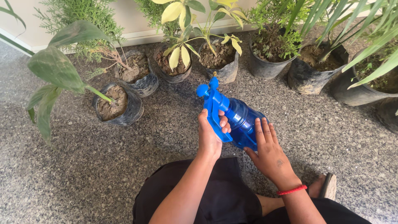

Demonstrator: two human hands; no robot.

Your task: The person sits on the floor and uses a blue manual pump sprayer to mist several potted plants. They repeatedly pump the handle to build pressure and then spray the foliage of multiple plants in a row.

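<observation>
Speckled grey stone floor (83, 166), potted plants (120, 103) along its far edge. My left hand (209, 135) grips the translucent blue plastic spray bottle (240, 120) by its handle, nozzle pointing away toward the pots; my right hand (269, 153) rests open-fingered on its body.

Bare speckled floor (83, 166) lies open to the left of the hands and in front of them, up to the pots. Ahead, a curved row of potted plants blocks the way: a black bag pot (120, 103) at front left, a grey pot (265, 66) and a larger dark pot (311, 74) to the right. Long green leaves (54, 70) overhang the left side. Narrow gaps run between neighbouring pots.
</observation>
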